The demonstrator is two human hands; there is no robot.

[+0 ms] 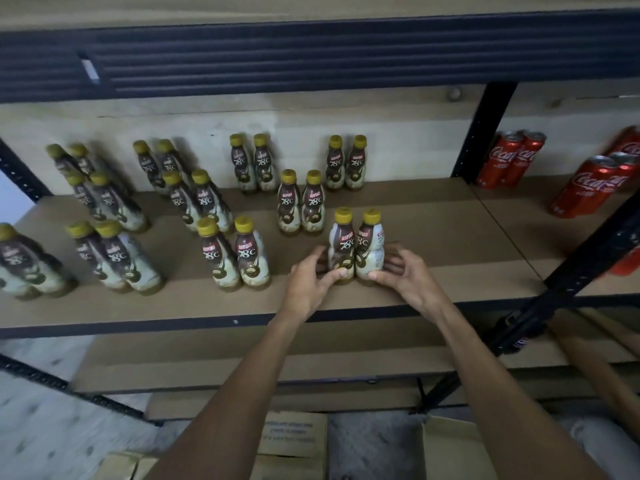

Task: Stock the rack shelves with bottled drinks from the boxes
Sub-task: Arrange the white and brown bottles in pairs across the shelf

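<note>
On the brown fibreboard shelf (pixel 433 230) of the dark metal rack (pixel 311 57), pairs of yellow-capped, brown-and-cream plastic drink bottles (pixel 114 258) are seen standing in staggered rows from the left end to the middle. Right of these, near the shelf's front edge, one more pair of the same kind is held upright, side by side and touching. The left bottle (pixel 343 244) is gripped by the left hand (pixel 311 285), whose fingers are curled behind the body while the thumb is laid across the lower front. The right bottle (pixel 369 245) is gripped in the same way by the right hand (pixel 405 275). Whether the bases rest on the board cannot be told. Beyond a rack post, red Coca-Cola cans (pixel 512 161) are stood in small groups on the neighbouring section. Tan cardboard boxes (pixel 291 441) are seen on the floor below.
</note>
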